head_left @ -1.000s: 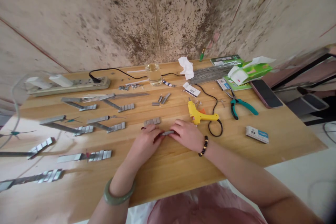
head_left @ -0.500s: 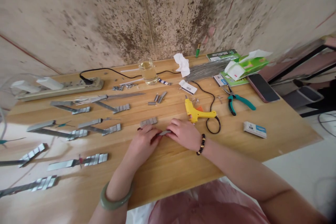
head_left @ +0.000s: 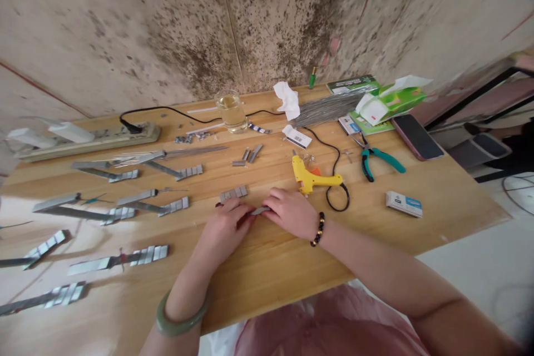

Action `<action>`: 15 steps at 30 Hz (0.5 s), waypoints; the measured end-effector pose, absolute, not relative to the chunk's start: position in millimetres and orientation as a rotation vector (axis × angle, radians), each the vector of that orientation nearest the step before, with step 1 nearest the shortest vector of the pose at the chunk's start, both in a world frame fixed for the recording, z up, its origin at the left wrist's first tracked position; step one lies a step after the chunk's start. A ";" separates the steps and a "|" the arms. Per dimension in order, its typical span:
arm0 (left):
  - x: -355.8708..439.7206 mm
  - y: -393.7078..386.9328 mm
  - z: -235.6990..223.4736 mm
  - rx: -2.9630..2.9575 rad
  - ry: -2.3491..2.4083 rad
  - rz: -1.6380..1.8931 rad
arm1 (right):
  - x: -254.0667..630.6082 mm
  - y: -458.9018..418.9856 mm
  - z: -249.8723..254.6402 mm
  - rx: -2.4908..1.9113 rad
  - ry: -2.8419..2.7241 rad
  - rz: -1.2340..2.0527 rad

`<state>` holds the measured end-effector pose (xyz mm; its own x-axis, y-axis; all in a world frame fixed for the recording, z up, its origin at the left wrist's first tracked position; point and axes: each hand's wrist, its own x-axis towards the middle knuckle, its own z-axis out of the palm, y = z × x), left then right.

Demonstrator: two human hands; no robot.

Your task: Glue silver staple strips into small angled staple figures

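Note:
Between my two hands, low over the table, is a small grey metal strip (head_left: 260, 211). My left hand (head_left: 225, 229) pinches its left end, and my right hand (head_left: 290, 212) grips the right end; the fingertips partly hide it. Just beyond my left hand lies a flat row of grey strips (head_left: 234, 193) set side by side. Several loose grey strips (head_left: 252, 153) rest farther back. A yellow glue gun (head_left: 315, 178) lies beyond my right hand, its nozzle pointing away.
Jointed grey metal pieces (head_left: 150, 256) cover the left side. Behind them is a power strip (head_left: 144, 134). A glass of liquid (head_left: 232, 115), a bundle of wires (head_left: 329, 107), pliers (head_left: 379, 160), a phone (head_left: 418, 137) and a small box (head_left: 404, 204) are also on the table.
The view has shifted slightly, so the table's things appear farther left. Both hands keep hold of the grey strip, with only a slight change in its angle.

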<state>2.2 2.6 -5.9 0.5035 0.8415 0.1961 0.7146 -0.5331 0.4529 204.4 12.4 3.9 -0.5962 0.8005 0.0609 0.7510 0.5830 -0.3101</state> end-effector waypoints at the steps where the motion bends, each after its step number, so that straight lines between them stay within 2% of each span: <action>1: 2.4 2.6 -5.5 2.435 1.300 0.571 | 204.3 12.5 3.9 -1.298 -2.621 0.368; 15: 4.6 3.0 -4.9 2.455 1.324 0.536 | 203.4 11.1 5.0 -1.318 -2.619 0.362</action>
<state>4.6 3.0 -4.9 0.5055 0.8437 0.1808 0.7318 -0.5302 0.4282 203.4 11.1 5.0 -0.5879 0.8069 0.0568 0.7612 0.5756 -0.2988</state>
